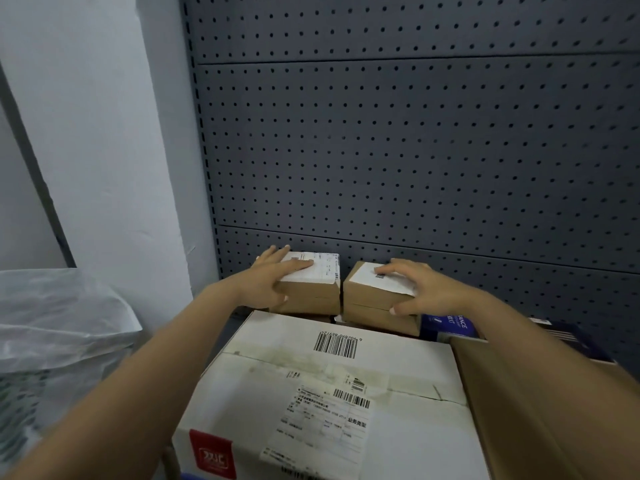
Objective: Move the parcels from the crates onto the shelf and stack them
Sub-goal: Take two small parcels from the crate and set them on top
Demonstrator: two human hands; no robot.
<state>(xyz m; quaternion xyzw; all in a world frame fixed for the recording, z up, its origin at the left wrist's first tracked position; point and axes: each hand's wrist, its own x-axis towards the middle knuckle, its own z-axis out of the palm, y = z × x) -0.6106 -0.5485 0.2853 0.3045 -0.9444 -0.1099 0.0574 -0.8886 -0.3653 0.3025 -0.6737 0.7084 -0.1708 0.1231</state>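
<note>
Two small brown cardboard parcels with white labels stand side by side at the back of the shelf, against the pegboard. My left hand (pixel 268 277) grips the left parcel (pixel 311 292), fingers over its label and thumb on its front face. My right hand (pixel 419 287) grips the right parcel (pixel 367 299) the same way, thumb low on the front. Each parcel sits on top of another box beneath it. In front of them lies a large white carton (pixel 322 403) with barcodes and a red logo.
A dark grey pegboard (pixel 415 150) forms the shelf's back wall. A big brown box (pixel 540 410) stands at the right, with a dark blue box (pixel 450 327) behind it. A white plastic sack (pixel 52 323) sits at the left by the pale wall.
</note>
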